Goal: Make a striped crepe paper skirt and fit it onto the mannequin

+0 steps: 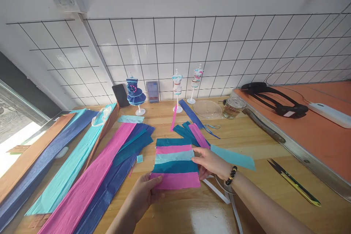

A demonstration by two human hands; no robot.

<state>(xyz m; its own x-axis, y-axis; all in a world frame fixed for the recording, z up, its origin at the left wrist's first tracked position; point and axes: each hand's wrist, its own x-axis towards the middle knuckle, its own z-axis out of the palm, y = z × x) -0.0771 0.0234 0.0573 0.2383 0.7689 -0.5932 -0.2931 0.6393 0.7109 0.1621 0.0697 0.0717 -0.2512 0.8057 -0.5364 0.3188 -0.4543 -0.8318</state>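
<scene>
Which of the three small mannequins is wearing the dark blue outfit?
The leftmost mannequin, beside the black phone: it has a blue skirt and pink flower, while the middle mannequin and right mannequin are mostly white, without skirts.

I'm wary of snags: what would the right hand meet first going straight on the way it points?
The right hand would first meet the striped sheet it holds; beyond that, depth is unclear.
</scene>
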